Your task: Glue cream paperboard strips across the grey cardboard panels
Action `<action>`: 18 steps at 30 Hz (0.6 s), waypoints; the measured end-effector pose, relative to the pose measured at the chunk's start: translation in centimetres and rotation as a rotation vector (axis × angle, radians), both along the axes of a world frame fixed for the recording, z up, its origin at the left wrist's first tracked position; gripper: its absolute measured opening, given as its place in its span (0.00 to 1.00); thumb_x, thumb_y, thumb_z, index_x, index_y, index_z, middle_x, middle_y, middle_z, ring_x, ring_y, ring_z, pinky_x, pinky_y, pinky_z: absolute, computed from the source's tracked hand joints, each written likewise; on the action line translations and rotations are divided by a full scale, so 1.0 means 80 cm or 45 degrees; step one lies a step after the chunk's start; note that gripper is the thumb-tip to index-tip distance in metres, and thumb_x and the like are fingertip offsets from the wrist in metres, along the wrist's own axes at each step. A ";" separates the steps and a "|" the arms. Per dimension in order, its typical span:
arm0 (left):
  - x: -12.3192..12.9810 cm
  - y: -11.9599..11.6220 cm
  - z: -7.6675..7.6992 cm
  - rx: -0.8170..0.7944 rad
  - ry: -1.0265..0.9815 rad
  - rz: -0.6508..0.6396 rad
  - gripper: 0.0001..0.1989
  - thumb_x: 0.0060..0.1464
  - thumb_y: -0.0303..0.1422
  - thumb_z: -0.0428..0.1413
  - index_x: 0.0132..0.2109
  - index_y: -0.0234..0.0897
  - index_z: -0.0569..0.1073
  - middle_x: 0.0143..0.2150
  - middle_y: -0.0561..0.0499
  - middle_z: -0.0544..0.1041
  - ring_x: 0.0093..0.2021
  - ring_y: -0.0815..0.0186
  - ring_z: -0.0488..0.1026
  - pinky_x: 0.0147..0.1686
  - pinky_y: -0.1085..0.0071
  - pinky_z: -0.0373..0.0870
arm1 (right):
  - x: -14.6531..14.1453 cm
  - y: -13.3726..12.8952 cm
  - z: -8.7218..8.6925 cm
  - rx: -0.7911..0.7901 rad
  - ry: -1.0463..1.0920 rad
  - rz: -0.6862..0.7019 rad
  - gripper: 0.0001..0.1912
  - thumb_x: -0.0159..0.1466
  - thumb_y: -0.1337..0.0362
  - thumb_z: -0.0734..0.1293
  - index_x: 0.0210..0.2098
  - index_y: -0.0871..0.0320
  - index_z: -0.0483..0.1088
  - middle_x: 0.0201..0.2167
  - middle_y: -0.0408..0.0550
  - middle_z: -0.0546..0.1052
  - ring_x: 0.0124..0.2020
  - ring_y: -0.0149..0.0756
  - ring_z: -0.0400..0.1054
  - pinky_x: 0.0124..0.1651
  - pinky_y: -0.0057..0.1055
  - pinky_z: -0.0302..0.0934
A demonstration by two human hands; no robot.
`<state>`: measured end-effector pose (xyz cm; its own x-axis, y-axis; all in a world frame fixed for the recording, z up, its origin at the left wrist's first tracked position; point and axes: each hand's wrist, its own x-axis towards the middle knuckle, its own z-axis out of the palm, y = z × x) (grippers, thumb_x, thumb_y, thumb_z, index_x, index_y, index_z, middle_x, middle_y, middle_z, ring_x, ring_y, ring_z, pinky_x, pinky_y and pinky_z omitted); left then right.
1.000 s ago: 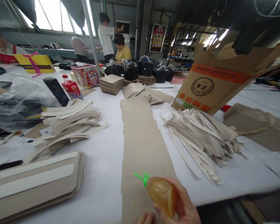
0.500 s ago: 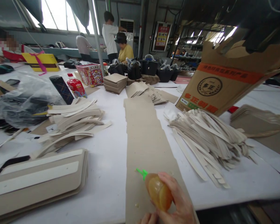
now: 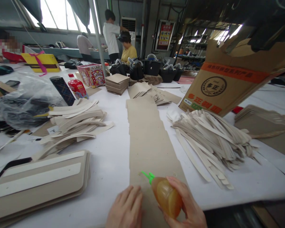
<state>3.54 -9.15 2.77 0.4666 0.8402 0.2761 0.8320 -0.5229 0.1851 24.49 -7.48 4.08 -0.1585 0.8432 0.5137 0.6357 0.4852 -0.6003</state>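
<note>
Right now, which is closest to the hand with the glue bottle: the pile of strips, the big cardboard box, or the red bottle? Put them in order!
From the right hand:
1. Pile of strips, just up and right.
2. Big cardboard box, behind the strips, right.
3. Red bottle, far across, left.

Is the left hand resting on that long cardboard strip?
Touching. The head view shows the left hand lying flat with its fingers on the near edge of the long cardboard strip, no gap between them.

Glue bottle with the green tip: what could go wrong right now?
The right hand tilts the glue bottle over the cardboard strip, so glue might drip where it isn't wanted. The left hand rests flat on the strip just beside the nozzle and could get sticky.
</note>
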 end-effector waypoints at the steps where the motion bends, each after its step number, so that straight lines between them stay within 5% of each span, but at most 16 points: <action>1: -0.007 0.010 0.008 -0.067 -0.002 0.070 0.16 0.51 0.31 0.51 0.48 0.42 0.68 0.50 0.53 0.73 0.47 0.63 0.70 0.43 0.68 0.70 | 0.002 0.000 0.001 0.012 -0.019 0.011 0.34 0.46 0.74 0.67 0.52 0.54 0.58 0.48 0.49 0.70 0.47 0.43 0.67 0.49 0.32 0.65; 4: -0.018 0.033 0.032 -0.324 -0.047 0.247 0.18 0.50 0.29 0.50 0.49 0.43 0.68 0.52 0.54 0.71 0.51 0.62 0.66 0.50 0.63 0.65 | 0.006 -0.002 0.000 0.025 -0.077 0.058 0.34 0.46 0.73 0.67 0.52 0.55 0.58 0.47 0.50 0.70 0.47 0.43 0.67 0.50 0.32 0.64; 8: -0.019 0.045 0.041 -0.524 -0.076 0.254 0.16 0.50 0.26 0.49 0.46 0.43 0.70 0.53 0.55 0.70 0.52 0.62 0.64 0.53 0.61 0.61 | 0.002 -0.001 -0.004 0.040 -0.127 0.157 0.34 0.46 0.72 0.67 0.52 0.56 0.59 0.48 0.51 0.70 0.48 0.44 0.67 0.49 0.31 0.64; 15: -0.022 0.048 0.030 -0.541 -0.010 0.240 0.16 0.52 0.25 0.45 0.46 0.43 0.69 0.54 0.54 0.68 0.52 0.62 0.64 0.53 0.59 0.60 | -0.017 0.004 -0.007 0.042 0.055 0.061 0.31 0.46 0.74 0.66 0.50 0.55 0.63 0.46 0.49 0.72 0.47 0.43 0.67 0.49 0.31 0.64; 18: -0.023 0.050 0.032 -0.491 0.060 0.179 0.17 0.53 0.24 0.44 0.46 0.42 0.69 0.54 0.53 0.69 0.51 0.62 0.65 0.51 0.60 0.62 | -0.017 -0.004 -0.005 -0.185 0.372 -0.056 0.28 0.46 0.69 0.69 0.47 0.53 0.65 0.44 0.47 0.74 0.43 0.41 0.70 0.44 0.28 0.67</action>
<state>1.68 -5.12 5.36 0.3449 0.9343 -0.0901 0.9025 -0.3037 0.3054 23.15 -7.82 3.72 0.0163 0.9137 0.4061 0.4450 0.3571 -0.8213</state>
